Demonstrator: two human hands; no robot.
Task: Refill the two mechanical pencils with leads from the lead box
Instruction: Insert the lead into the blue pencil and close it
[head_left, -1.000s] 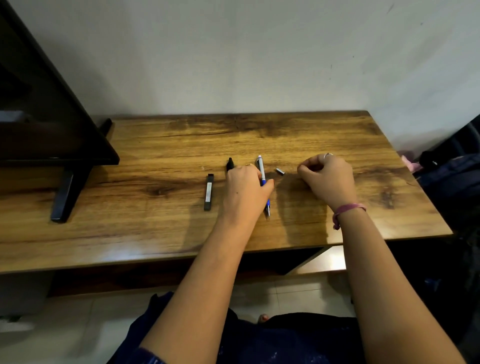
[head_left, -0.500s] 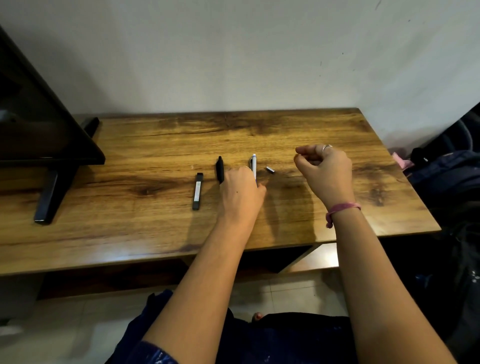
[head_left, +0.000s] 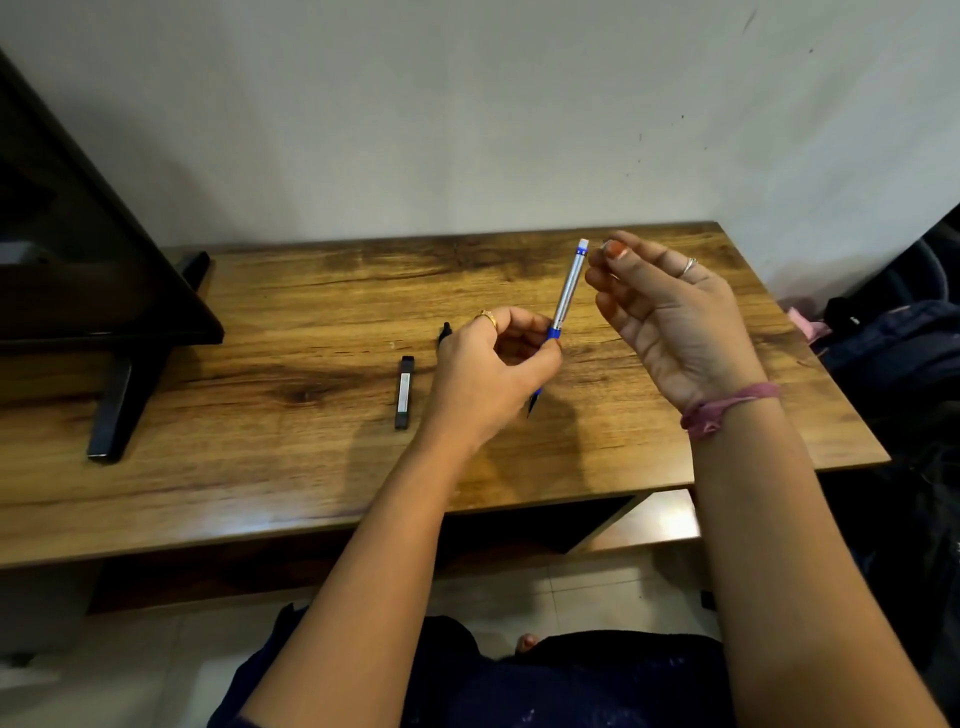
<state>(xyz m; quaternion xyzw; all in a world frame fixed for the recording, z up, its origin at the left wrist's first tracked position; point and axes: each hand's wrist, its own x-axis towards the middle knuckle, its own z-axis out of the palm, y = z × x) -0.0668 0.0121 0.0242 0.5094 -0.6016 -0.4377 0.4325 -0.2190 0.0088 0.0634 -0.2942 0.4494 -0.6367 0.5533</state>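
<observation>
A blue and silver mechanical pencil (head_left: 567, 285) is held in my left hand (head_left: 485, 376) by its blue grip. It is raised above the wooden table (head_left: 260, 467), tilted with its white eraser end up. My right hand (head_left: 670, 317) hovers just right of the pencil's top, palm toward me, thumb and forefinger pinched together. I cannot tell whether anything is between them. A black mechanical pencil (head_left: 444, 332) lies on the table, mostly hidden behind my left hand. The slim black lead box (head_left: 404, 392) with a pale label lies flat to its left.
A dark screen (head_left: 78, 249) on black feet (head_left: 122, 405) stands at the table's left end. Dark bags (head_left: 898, 348) sit beyond the right edge. A white wall runs along the back. The front edge is close to my lap.
My left hand has lifted the blue pencil off the table and tipped it upright. My right hand has risen and turned toward the pencil's top. The small cap on the table is no longer visible.
</observation>
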